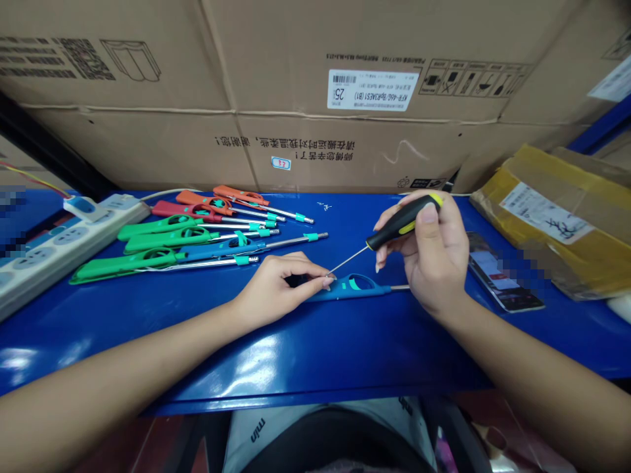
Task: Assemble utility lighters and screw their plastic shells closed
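A blue long-necked lighter (375, 290) lies flat on the blue table, its metal tube pointing right. My left hand (283, 286) is closed over the lighter's handle end, thumb and index finger pinched together at the screwdriver's tip. Whether a small part sits between those fingertips is hidden. In my right hand (436, 253) is a screwdriver (394, 226) with a black and yellow handle, held slanting down to the left. Its thin shaft ends at my left fingertips, over the lighter.
Several green, red, orange and blue lighters (162, 233) lie in a row at left, beside a white power strip (64, 246). A phone (507, 272) and a yellow-taped parcel (552, 217) are at right. Large cardboard boxes (296, 131) wall the back.
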{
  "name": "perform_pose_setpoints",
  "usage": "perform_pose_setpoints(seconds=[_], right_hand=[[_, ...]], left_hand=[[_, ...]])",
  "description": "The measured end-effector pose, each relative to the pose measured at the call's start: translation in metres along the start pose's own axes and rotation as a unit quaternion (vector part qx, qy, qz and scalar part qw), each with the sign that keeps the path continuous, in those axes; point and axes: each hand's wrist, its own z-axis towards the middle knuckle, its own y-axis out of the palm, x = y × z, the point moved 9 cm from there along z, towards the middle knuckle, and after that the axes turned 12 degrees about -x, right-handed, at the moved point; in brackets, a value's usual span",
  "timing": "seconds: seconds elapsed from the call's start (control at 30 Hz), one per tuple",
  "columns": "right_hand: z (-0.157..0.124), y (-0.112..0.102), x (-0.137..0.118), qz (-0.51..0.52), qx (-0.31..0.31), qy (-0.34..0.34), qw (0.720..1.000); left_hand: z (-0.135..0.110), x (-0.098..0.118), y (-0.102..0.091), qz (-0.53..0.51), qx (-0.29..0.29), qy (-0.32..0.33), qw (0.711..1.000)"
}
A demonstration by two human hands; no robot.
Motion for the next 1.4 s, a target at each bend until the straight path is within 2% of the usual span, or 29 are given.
perform_pose_setpoints(seconds=[0.83, 1.4], right_hand=[[0.002, 0.0, 0.001, 0.016, -0.002, 0.002, 1.0], [0.0, 0.013, -0.008, -0.005, -0.035, -0.018, 0.999]], left_hand=[[0.003, 0.004, 0.004, 0.009, -0.031, 0.008, 0.999], [-0.001, 0.003, 0.003, 0.044, -0.009, 0.006, 0.999]])
